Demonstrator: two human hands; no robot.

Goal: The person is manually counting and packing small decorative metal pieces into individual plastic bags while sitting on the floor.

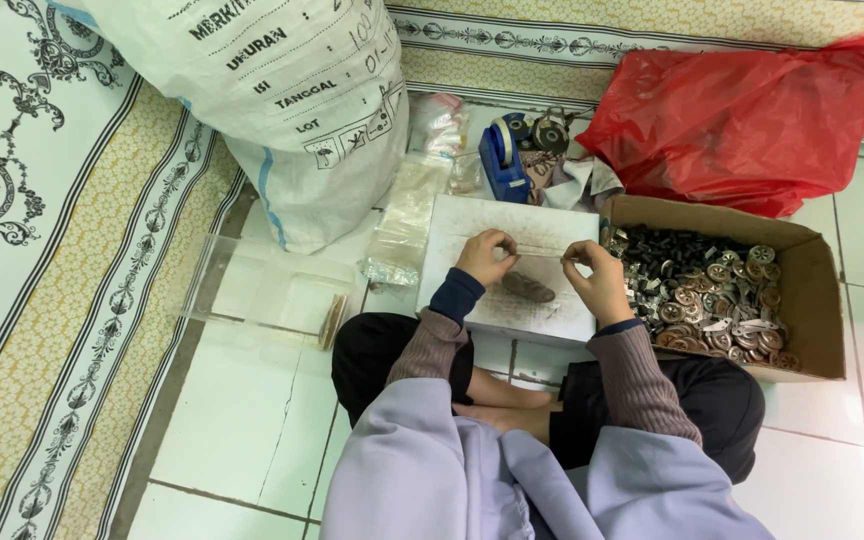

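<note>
Left hand (485,257): we pinch one end of a thin clear strip (538,255).
Right hand (595,280): we pinch its other end.
Beneath: white board (472,215), dark pile (529,288).
Right: cardboard box (812,290) of metal discs (717,295).

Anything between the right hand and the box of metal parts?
Nothing visible. The right hand sits over the white board, right beside the open cardboard box; only the box's near wall separates it from the metal parts.
</note>
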